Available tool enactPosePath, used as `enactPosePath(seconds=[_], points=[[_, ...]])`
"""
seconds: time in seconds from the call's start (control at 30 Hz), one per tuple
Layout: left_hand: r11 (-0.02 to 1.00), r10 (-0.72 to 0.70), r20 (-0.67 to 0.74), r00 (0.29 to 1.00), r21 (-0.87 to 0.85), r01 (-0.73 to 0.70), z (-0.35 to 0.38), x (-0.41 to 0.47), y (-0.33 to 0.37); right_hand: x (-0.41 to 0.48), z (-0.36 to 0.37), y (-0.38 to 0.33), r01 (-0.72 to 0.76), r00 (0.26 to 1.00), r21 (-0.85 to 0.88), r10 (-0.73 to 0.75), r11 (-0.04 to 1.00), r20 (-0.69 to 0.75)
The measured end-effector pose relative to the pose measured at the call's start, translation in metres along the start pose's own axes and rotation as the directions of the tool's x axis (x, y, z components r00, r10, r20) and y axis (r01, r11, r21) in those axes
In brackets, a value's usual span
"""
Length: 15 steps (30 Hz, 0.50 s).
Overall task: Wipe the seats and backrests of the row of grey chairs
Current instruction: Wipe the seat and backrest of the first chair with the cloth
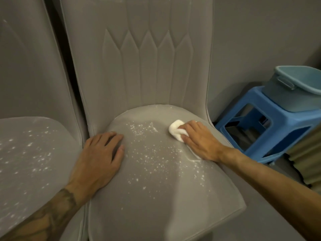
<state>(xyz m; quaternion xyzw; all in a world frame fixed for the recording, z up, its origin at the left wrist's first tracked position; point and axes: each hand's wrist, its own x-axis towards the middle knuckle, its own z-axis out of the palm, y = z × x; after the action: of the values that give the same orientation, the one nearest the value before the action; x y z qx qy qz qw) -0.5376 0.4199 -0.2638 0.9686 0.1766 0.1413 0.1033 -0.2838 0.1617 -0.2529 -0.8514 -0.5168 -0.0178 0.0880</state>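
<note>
A grey chair fills the middle of the view; its seat (156, 185) is speckled with white spots and its quilted backrest (144, 63) rises behind. My right hand (199, 141) grips a small white cloth (176, 129) and presses it onto the seat's back right part. My left hand (99, 157) lies flat, fingers straight, on the seat's left edge. A second grey chair stands at the left; its seat (29, 153) carries the same white specks, and its backrest (26, 66) shows faint marks.
A blue plastic stool (281, 129) stands right of the chair with a blue-grey bucket (298, 89) on top. A grey wall (260, 40) runs behind. A ribbed, olive-coloured object (311, 153) sits at the right edge. A dark gap (69, 75) separates the two backrests.
</note>
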Motion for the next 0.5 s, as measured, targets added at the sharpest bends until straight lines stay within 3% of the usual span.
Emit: enactPosePath(seconds=[0.13, 0.33, 0.4, 0.5], points=[[1.0, 0.005, -0.017, 1.0, 0.018, -0.004, 0.0, 0.0, 0.002, -0.004, -0.005, 0.022, -0.285, 0.953, -0.01, 0.283, 0.958, -0.106], [0.999, 0.016, -0.017, 1.0, 0.03, -0.016, 0.001, 0.0, 0.001, -0.032, 0.001, -0.005, -0.047, 0.998, 0.059, 0.049, 0.997, -0.029], [0.999, 0.022, -0.024, 0.999, 0.033, -0.021, 0.001, 0.0, 0.001, -0.034, -0.007, 0.013, -0.105, 0.994, 0.025, 0.105, 0.994, -0.024], [0.999, 0.014, -0.032, 0.999, 0.03, -0.013, 0.001, 0.0, 0.001, -0.029, -0.012, 0.024, -0.312, 0.948, 0.012, 0.312, 0.95, -0.066]])
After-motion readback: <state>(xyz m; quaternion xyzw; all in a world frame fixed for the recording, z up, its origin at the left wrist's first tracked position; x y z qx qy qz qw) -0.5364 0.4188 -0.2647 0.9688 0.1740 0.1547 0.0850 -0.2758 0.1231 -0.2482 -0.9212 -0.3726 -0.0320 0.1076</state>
